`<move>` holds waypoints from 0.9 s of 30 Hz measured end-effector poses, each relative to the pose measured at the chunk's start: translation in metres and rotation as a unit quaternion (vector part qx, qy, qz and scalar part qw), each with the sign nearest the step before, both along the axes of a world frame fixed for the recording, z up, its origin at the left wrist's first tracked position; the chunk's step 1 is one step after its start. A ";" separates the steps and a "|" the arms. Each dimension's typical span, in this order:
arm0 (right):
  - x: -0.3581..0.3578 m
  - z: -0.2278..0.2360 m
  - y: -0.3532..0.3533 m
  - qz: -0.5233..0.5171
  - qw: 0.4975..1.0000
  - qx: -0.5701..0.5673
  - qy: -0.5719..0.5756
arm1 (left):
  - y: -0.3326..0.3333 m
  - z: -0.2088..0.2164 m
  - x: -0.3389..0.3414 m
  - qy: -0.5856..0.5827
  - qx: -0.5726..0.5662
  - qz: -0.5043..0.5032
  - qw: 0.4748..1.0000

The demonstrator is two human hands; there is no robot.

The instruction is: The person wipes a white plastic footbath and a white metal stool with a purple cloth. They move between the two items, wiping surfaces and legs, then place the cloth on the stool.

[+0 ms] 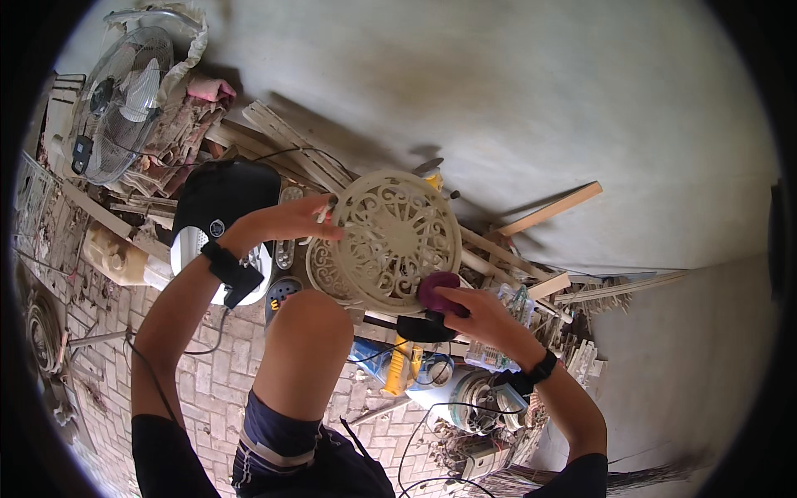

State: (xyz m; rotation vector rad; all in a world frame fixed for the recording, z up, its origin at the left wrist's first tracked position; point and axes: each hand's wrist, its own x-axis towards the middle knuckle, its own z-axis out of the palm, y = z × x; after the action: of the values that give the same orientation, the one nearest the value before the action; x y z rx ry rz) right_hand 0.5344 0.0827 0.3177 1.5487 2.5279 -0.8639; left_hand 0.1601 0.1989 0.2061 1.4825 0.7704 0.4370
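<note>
In front of me stands a round cream openwork panel (398, 241) with scroll and flower patterns, tilted up so its face shows. My left hand (295, 221) grips its left rim, fingers bent at the edge; part of the grip is hidden. A rounded purple thing (438, 292), whose kind I cannot make out, is in my right hand (481, 314). It is pressed to the panel's lower right rim. A second scrollwork piece (322, 267) in the same cream shows behind the panel's lower left. Just below the purple thing sits a black object (425, 329).
A black-and-white case (222, 220) stands left of the panel, with a standing fan (124, 104) farther left. Wooden boards (552, 207) lean along the wall. A yellow tool (398, 367), a white bucket (444, 394) and loose cables lie by the brick floor (224, 369).
</note>
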 end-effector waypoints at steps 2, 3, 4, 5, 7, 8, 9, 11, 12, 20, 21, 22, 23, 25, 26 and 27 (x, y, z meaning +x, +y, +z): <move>0.009 0.001 0.001 -0.027 0.999 -0.002 -0.048 | -0.002 -0.009 0.012 -0.038 -0.008 0.033 0.999; 0.015 0.002 0.004 -0.053 0.997 -0.009 -0.062 | 0.001 -0.013 0.018 -0.045 -0.028 0.028 0.998; 0.019 0.001 0.009 -0.044 0.996 0.028 -0.078 | 0.001 -0.016 0.021 -0.053 -0.025 0.028 0.998; 0.025 0.001 0.017 -0.034 0.993 0.060 -0.099 | 0.002 -0.018 0.023 -0.064 -0.023 0.026 0.997; 0.032 -0.002 0.036 -0.020 0.984 0.115 -0.134 | 0.003 -0.021 0.027 -0.086 -0.035 0.023 0.995; 0.034 -0.004 0.048 -0.015 0.978 0.140 -0.151 | 0.004 -0.021 0.028 -0.098 -0.049 0.023 0.994; 0.035 -0.006 0.060 -0.011 0.971 0.159 -0.180 | 0.004 -0.020 0.028 -0.093 -0.069 0.021 0.993; 0.031 -0.012 0.083 0.008 0.956 0.202 -0.213 | 0.003 -0.018 0.026 -0.087 -0.048 0.023 0.995; 0.028 -0.014 0.092 0.015 0.945 0.222 -0.241 | 0.003 -0.017 0.024 -0.077 -0.039 0.021 0.996; 0.016 -0.014 0.081 -0.061 0.979 0.163 -0.103 | -0.011 -0.020 0.003 0.008 0.036 -0.008 0.999; 0.016 -0.014 0.080 -0.074 0.980 0.156 -0.100 | -0.011 -0.022 0.003 -0.005 0.038 -0.003 0.999; 0.016 -0.014 0.079 -0.097 0.980 0.142 -0.098 | -0.011 -0.024 0.003 -0.007 0.034 0.003 0.999; 0.016 -0.014 0.078 -0.093 0.979 0.143 -0.113 | -0.012 -0.025 0.002 0.000 0.033 0.004 0.999; 0.014 -0.013 0.074 -0.038 0.974 0.188 -0.123 | -0.013 -0.026 0.002 0.021 0.053 0.010 0.998; 0.012 -0.014 0.070 -0.024 0.972 0.196 -0.131 | -0.012 -0.026 0.003 0.034 0.059 0.011 0.998; 0.012 -0.012 0.064 -0.022 0.973 0.181 -0.141 | -0.012 -0.026 0.005 0.023 0.060 0.019 0.998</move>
State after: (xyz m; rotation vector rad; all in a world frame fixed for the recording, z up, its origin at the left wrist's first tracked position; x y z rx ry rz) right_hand 0.5460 0.1469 0.3056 1.6819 2.5426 -0.1634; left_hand 0.1652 0.1864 0.1801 1.5968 0.8210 0.4864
